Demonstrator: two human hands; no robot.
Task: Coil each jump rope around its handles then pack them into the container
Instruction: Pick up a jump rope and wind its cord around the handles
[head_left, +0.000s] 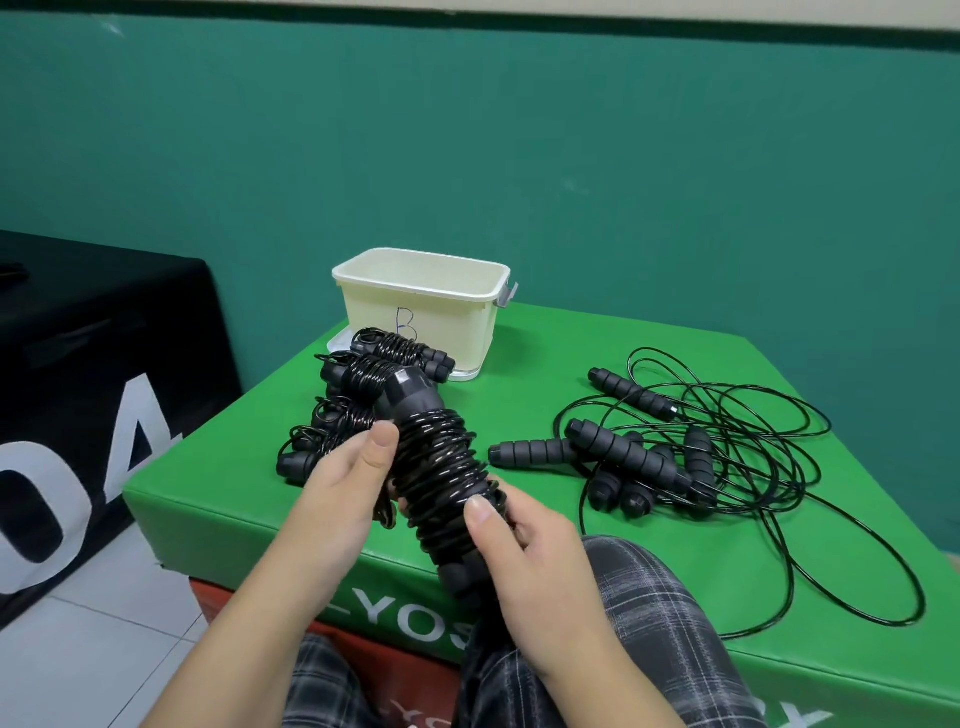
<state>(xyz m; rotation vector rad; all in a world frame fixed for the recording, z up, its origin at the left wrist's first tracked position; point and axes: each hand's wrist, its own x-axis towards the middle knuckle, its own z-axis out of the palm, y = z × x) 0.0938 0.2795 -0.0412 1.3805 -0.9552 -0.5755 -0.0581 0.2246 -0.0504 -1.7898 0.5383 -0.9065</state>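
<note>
I hold a black jump rope coiled tightly round its paired handles, tilted over the near edge of the green mat. My left hand grips its upper part, thumb on the coils. My right hand grips the lower end, thumb pressing the cord. Several coiled ropes lie behind my left hand. A tangle of uncoiled ropes with black foam handles lies to the right. The cream container, marked B, stands open at the back.
The green padded mat sits on a red block, with a teal wall behind. A black cloth-covered block stands to the left over white floor tiles. My plaid-trousered knees are at the mat's near edge.
</note>
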